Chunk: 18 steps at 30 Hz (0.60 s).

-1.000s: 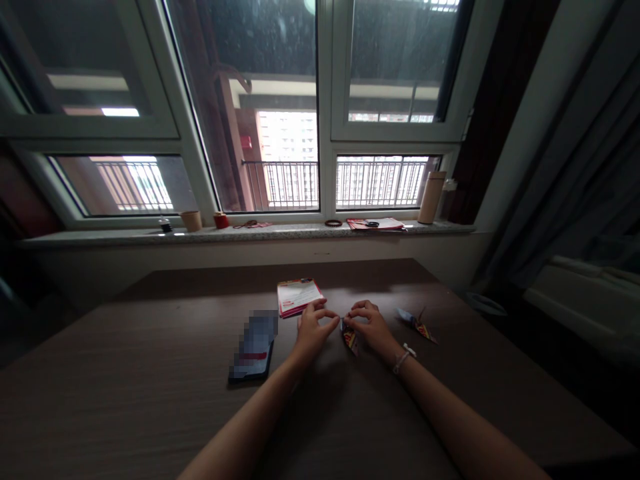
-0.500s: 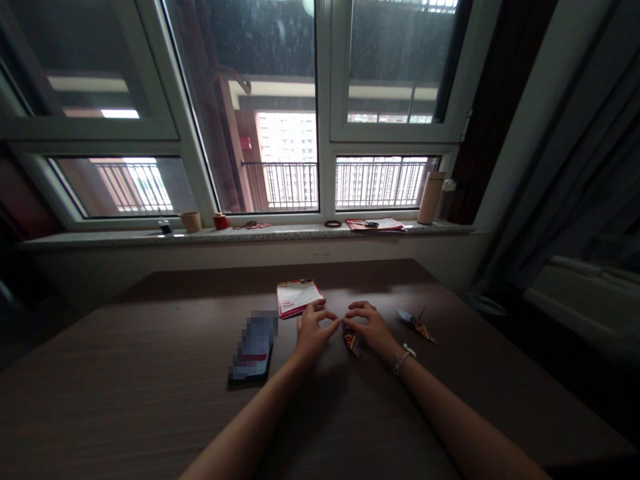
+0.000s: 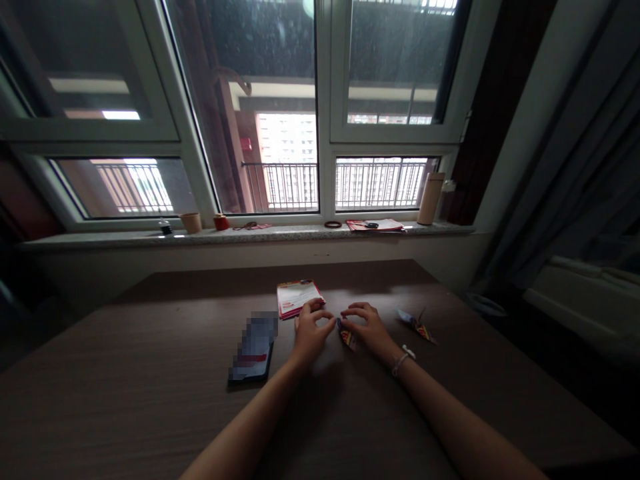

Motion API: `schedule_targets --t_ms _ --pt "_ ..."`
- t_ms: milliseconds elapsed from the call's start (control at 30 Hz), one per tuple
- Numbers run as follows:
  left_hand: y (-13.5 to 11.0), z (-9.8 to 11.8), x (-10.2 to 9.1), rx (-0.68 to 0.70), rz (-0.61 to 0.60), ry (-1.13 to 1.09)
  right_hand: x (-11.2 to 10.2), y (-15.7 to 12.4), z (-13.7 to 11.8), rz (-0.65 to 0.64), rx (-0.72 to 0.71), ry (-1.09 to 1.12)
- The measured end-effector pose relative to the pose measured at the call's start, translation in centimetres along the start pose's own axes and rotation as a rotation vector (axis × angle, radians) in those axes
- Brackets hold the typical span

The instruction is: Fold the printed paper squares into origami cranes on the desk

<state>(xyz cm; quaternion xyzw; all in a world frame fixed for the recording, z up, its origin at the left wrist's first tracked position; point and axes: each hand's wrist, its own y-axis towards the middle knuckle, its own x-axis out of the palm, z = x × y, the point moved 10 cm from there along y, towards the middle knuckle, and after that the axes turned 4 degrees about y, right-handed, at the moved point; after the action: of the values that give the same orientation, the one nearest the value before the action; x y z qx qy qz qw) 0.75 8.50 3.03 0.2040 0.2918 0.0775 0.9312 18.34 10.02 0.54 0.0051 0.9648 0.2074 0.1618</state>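
My left hand point(image 3: 310, 332) is closed in a pinch, with thumb and forefinger meeting at the tip of a small piece of folded paper point(image 3: 347, 339). The paper is narrow and pointed, printed in red, yellow and dark colours. From the other side, my right hand point(image 3: 369, 327) has its thumb and forefinger closed on the upper end of the same paper; part of it is hidden behind the fingers. Just beyond my left fingers lies a stack of square paper sheets point(image 3: 299, 297), white with red edges. To the right rests another folded paper piece point(image 3: 417, 325), shaped like a bird.
A phone point(image 3: 253, 350) lies left of my left hand on the brown table point(image 3: 125, 373). Along the windowsill point(image 3: 290, 231) stand a paper cup point(image 3: 191, 223), a red spool point(image 3: 221, 221), a bracelet point(image 3: 333, 225), more papers point(image 3: 385, 225) and a tan bottle point(image 3: 431, 199).
Both hands have shifted slightly to the left, and the folded paper between them has moved left too. The phone, the sheets and the other folded piece have stayed put.
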Motion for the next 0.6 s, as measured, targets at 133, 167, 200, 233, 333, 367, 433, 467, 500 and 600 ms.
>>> schedule_targets --t_ms 133,167,200,233,333,367,433,467,500,600 --pt "0.1 -0.9 -0.8 -0.045 0.064 0.006 -1.1 0.1 0.5 0.069 0.039 -0.109" --pt "0.1 -1.1 -0.9 -0.055 0.073 0.008 -1.1 0.1 0.6 0.065 0.048 -0.145" --pt "0.1 -1.2 -1.0 -0.063 0.080 0.009 -1.0 0.1 0.8 0.051 0.057 -0.183" --pt "0.1 -1.3 -1.0 -0.068 0.086 0.010 -0.8 0.0 0.9 0.031 0.066 -0.221" --pt "0.1 -1.4 -1.0 -0.066 0.097 0.002 0.0 -0.4 1.2 -0.036 0.093 -0.311" --pt "0.2 -1.5 -1.0 -0.064 0.101 -0.003 0.3 -0.5 1.3 -0.058 0.102 -0.324" --pt "0.2 -1.7 -1.0 -0.057 0.109 -0.013 0.7 -0.7 1.4 -0.087 0.114 -0.340" --pt "0.2 -1.8 -0.9 -0.053 0.115 -0.019 0.9 -0.7 1.5 -0.094 0.119 -0.342" --pt "0.3 -1.9 -0.9 -0.048 0.119 -0.026 0.9 -0.8 1.5 -0.094 0.123 -0.342" --pt "0.4 -2.1 -0.6 -0.034 0.102 -0.047 0.7 -0.6 1.6 -0.065 0.139 -0.319"
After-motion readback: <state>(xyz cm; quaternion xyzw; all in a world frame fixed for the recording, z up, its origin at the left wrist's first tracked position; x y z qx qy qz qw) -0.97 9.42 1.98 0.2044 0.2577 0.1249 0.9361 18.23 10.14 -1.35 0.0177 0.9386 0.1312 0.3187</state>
